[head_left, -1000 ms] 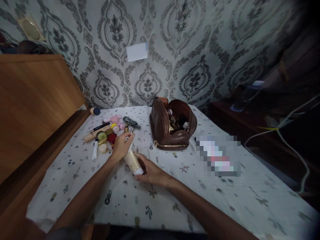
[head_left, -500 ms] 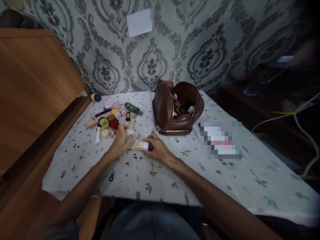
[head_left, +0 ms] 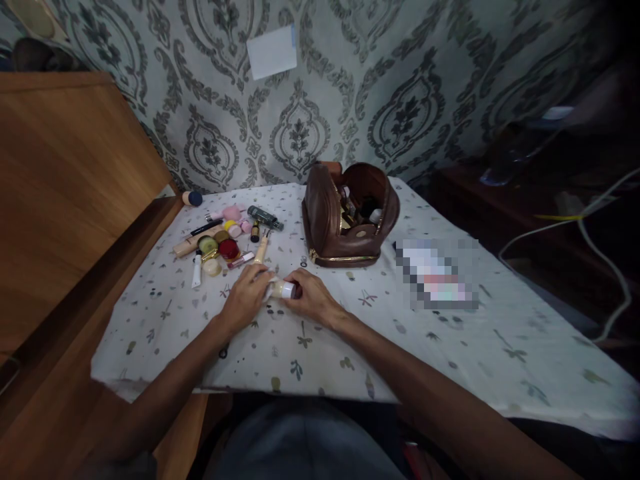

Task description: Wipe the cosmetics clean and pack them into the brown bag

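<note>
- Cream tube [head_left: 281, 288] has swung nearly sideways since a second ago.
- Left hand [head_left: 247, 292] and right hand [head_left: 311, 297] grip its ends.
- Open brown bag [head_left: 323, 230] holds small items [head_left: 349, 207].

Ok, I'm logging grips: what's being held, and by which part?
A tube: the left hand holds its body, the right hand its white end.

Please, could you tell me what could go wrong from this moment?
The cream-coloured tube is held between the left hand and right hand; it might slip if the grips loosen.
The slim beige tube lies close beyond the left hand, so a careless move could knock it.
The brown leather bag stands open; if bumped over, its contents could spill.
</note>
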`<action>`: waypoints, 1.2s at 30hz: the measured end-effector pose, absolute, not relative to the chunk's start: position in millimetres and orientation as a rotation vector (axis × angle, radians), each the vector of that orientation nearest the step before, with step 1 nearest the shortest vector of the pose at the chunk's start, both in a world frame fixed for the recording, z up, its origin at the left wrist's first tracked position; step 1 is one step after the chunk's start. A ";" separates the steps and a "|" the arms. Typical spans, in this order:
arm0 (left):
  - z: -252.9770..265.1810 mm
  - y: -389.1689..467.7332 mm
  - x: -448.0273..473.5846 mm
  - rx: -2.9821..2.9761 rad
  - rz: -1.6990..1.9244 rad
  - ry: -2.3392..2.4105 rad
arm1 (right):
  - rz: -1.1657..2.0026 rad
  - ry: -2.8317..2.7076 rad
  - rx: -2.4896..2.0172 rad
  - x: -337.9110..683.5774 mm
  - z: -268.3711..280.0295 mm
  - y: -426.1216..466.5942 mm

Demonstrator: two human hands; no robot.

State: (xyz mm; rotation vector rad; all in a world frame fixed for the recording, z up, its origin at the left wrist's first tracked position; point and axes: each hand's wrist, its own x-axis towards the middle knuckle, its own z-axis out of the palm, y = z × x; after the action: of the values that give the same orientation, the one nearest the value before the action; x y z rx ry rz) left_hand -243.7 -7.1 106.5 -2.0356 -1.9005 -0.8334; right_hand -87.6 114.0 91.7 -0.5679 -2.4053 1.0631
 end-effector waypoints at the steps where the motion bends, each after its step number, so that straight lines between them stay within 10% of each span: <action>1: 104.9 -9.8 -250.6 -2.001 -0.828 -1.927 | 1.066 -2.409 -0.573 -87.5 92.2 113.7; 36: 104.0 -50.9 -269.5 -1.946 -0.861 -2.174 | 1.006 -2.423 -0.439 -82.5 88.7 112.7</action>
State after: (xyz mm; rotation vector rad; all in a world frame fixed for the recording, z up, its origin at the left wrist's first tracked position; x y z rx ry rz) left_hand -269.5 -50.9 104.0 -1.9465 -2.1736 -0.8608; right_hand -82.5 112.7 88.7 -0.4386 -2.4231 1.0062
